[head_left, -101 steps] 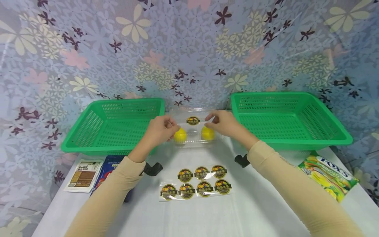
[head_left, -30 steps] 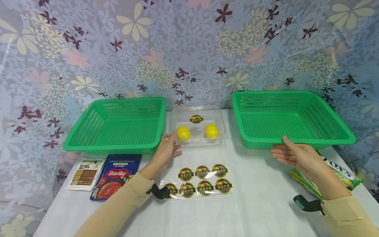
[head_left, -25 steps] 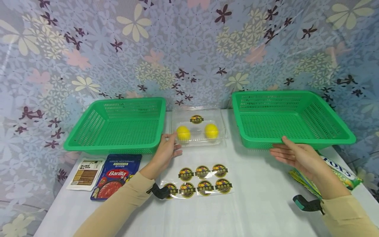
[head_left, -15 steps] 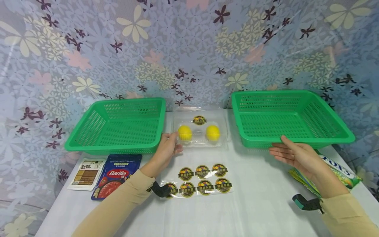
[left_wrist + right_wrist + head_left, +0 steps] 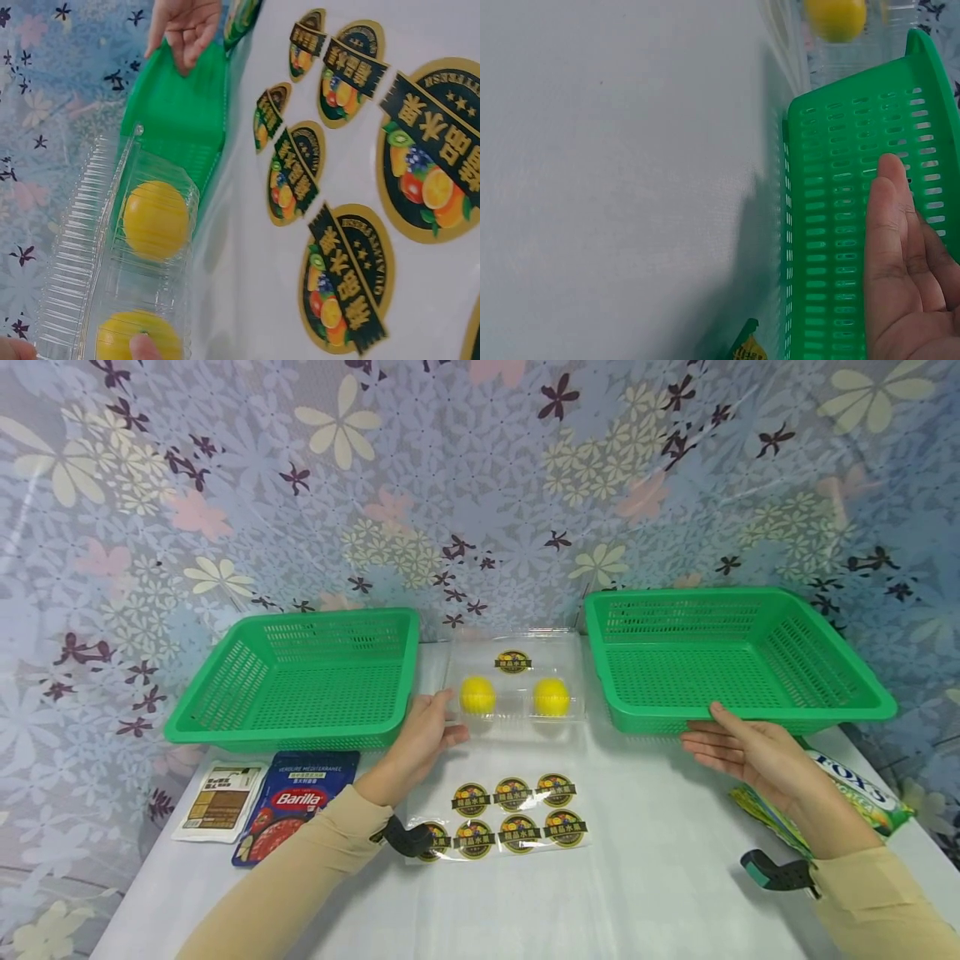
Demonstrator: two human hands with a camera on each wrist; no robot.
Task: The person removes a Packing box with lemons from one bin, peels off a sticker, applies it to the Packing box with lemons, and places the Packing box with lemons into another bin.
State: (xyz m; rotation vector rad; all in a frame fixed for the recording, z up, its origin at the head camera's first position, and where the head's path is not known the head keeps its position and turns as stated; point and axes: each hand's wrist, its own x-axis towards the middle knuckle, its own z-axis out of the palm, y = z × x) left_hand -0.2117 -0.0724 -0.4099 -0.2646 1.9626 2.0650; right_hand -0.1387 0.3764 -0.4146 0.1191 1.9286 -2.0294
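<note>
A clear plastic clamshell box (image 5: 514,703) stands between two green baskets. Two yellow round fruits (image 5: 477,696) lie inside it, and its lid carries a round fruit-print sticker (image 5: 513,662). My left hand (image 5: 422,735) is at the box's left side, its extended fingers against the plastic. In the left wrist view, two fingertips (image 5: 145,348) show at the box's near end. My right hand (image 5: 757,756) is at the front wall of the right basket (image 5: 742,714), fingers straight and nothing held. Whether it touches the basket I cannot tell.
The left basket (image 5: 292,735) stands left of the box. In front of it lie a blue Barilla pouch (image 5: 300,802) and a white packet (image 5: 220,802). A sheet of several round stickers (image 5: 495,818) lies centrally. A green-yellow Fox's bag (image 5: 862,793) is partly behind my right hand.
Both hands were at the box's lid and sticker earlier; the right hand has since moved to the right basket. With my left hand at its side, the box has slid slightly right.
</note>
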